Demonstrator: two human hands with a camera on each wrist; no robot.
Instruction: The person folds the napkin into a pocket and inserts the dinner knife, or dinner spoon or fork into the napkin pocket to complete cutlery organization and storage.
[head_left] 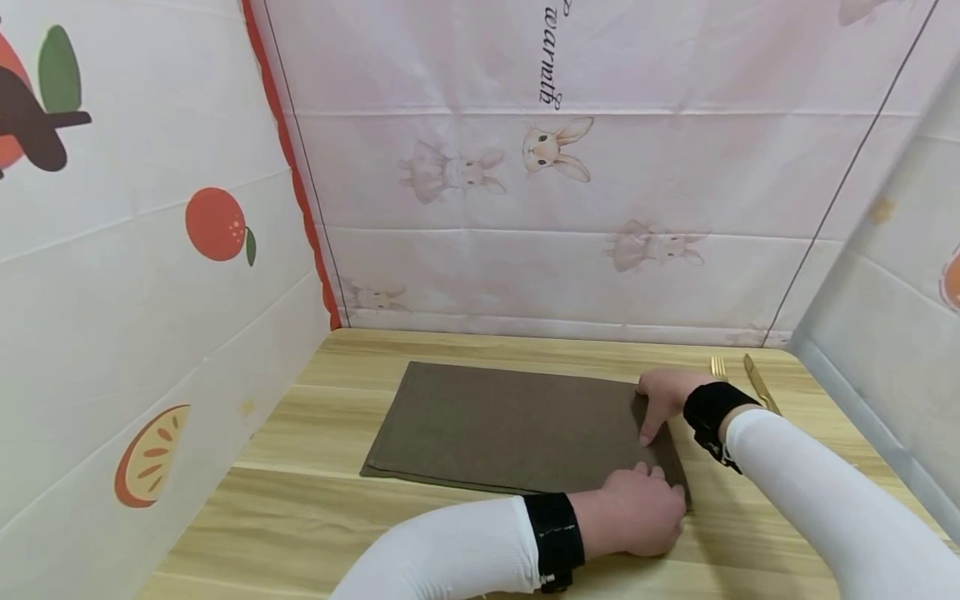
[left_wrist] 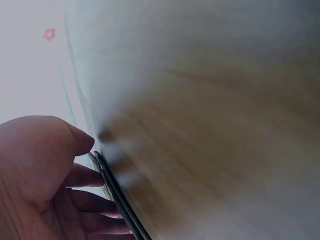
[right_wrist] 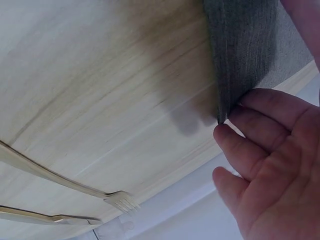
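Note:
A dark brown cloth [head_left: 517, 425], folded in layers, lies flat on the wooden table, and its right-hand edge is raised a little. At the near right corner my left hand [head_left: 633, 510] grips the cloth; in the left wrist view its thumb and fingers lie on either side of the layered edge [left_wrist: 120, 197]. My right hand [head_left: 663, 400] holds the far right corner, with the thumb on top of the cloth. In the right wrist view the fingertips [right_wrist: 232, 137] meet the cloth's corner [right_wrist: 240, 55].
A gold fork [head_left: 718, 368] and a gold knife [head_left: 761, 385] lie on the table [head_left: 300, 508] to the right, beyond my right wrist. Printed sheets [head_left: 480, 275] hang behind the table and along both sides.

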